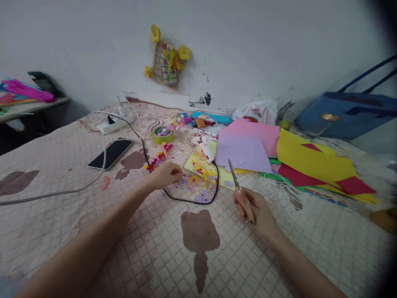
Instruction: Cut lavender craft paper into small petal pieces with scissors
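Note:
A pair of scissors is in my right hand, its blades pointing up and away over the patterned cover. My left hand is closed, with its fingertips at the left edge of a pile of small paper scraps in yellow, pink and purple. Anything between those fingertips is too small or hidden to make out. Beyond the pile lies a white glue gun, whose black cord loops around the scraps. Just past my left wrist rests a strip of pink and yellow paper pieces.
Purple paper, yellow paper and tangled white string lie to the right. A tape roll holds small pieces. At left are a phone and a power strip with trailing cables. A blue bag leans against the wall.

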`<state>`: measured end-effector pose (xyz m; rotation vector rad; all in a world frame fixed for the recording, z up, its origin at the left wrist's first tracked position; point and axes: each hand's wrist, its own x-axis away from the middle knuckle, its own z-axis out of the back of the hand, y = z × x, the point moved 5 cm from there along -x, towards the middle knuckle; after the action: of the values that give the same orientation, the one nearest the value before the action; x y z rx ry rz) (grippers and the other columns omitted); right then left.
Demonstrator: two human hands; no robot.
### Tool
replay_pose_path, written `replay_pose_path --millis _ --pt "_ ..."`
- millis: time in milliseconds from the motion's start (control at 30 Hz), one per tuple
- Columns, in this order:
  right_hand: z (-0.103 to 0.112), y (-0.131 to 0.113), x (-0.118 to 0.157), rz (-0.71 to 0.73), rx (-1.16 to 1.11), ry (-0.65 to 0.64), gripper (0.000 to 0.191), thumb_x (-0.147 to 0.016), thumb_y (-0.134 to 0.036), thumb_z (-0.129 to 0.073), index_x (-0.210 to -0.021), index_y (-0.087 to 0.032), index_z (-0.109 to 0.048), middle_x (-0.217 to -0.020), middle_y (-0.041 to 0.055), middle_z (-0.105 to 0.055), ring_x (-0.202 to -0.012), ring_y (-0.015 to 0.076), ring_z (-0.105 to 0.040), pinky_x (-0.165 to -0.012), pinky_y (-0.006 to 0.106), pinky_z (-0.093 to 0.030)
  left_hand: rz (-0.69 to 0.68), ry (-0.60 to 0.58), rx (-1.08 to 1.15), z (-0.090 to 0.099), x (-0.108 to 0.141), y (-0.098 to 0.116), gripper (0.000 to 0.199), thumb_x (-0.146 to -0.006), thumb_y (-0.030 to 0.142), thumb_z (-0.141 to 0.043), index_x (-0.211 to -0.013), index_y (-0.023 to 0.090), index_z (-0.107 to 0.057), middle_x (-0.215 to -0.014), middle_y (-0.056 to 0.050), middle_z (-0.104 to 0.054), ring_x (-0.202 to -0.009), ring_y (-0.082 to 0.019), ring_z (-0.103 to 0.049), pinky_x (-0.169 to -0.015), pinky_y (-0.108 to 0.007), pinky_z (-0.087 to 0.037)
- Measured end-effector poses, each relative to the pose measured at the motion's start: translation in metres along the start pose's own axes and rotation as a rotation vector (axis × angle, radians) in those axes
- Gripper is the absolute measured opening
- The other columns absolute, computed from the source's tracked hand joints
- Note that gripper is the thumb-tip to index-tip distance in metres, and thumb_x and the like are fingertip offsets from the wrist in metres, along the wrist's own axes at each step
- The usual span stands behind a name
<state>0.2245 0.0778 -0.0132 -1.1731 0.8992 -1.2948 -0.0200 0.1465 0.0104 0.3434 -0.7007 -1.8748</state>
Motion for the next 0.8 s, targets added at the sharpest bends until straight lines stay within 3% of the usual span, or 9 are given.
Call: replay_pose_path --millis 267,400,500,667,800 --pt "0.011 0.003 -0.012 0.057 0.036 0.076 0.040 -0.080 -0.055 -0.045 -0.064 -0.018 -0.048 -0.041 -0.0066 -0.038 -0.034 0.0073 -0.034 -0.036 0.021 -0.029 0.059 0.085 -0.100 0.007 -0.003 -0.013 0.018 -0.072 0.029 -0.050 -0.067 0.015 -0.059 -0.061 -0.001 -0.059 -0.058 -0.013 -0.052 -0.054 -0.022 -0.035" --pt "0.015 0.005 -0.016 0.098 0.101 0.123 0.038 -0.080 -0.052 -0.046 -0.064 -0.018 -0.049 -0.043 -0.0060 -0.039 -0.037 0.0083 -0.035 -0.037 0.021 -0.029 0.105 0.139 -0.129 0.011 0.001 -0.014 0.019 -0.073 0.028 -0.050 -0.084 0.014 -0.058 -0.072 -0.004 -0.063 -0.065 -0.015 -0.056 -0.056 -0.023 -0.037" --pt "0.022 0.006 -0.019 0.186 0.251 0.212 0.027 -0.077 -0.044 -0.053 -0.070 -0.017 -0.054 -0.049 -0.0041 -0.044 -0.043 0.0100 -0.040 -0.041 0.021 -0.031 0.114 0.244 -0.181 0.017 0.006 -0.009 0.025 -0.076 0.027 -0.049 -0.097 0.014 -0.054 -0.079 -0.006 -0.063 -0.068 -0.017 -0.057 -0.058 -0.025 -0.038" --pt "0.029 0.003 -0.026 0.261 0.509 0.274 0.020 -0.076 -0.030 -0.051 -0.088 -0.016 -0.057 -0.067 0.0018 -0.058 -0.057 0.0144 -0.051 -0.051 0.024 -0.038 -0.037 0.487 -0.221 0.022 0.013 0.017 0.015 -0.080 0.023 -0.046 -0.089 0.016 -0.055 -0.085 -0.005 -0.060 -0.065 -0.013 -0.054 -0.059 -0.024 -0.039" --pt "0.029 -0.005 -0.035 0.277 0.587 0.252 0.013 -0.071 -0.024 -0.052 -0.080 -0.018 -0.058 -0.066 0.0006 -0.057 -0.058 0.0149 -0.049 -0.054 0.024 -0.035 -0.172 0.500 -0.076 0.009 0.018 0.037 0.012 -0.081 0.020 -0.045 -0.079 0.016 -0.056 -0.075 -0.002 -0.058 -0.060 -0.011 -0.051 -0.056 -0.022 -0.038"
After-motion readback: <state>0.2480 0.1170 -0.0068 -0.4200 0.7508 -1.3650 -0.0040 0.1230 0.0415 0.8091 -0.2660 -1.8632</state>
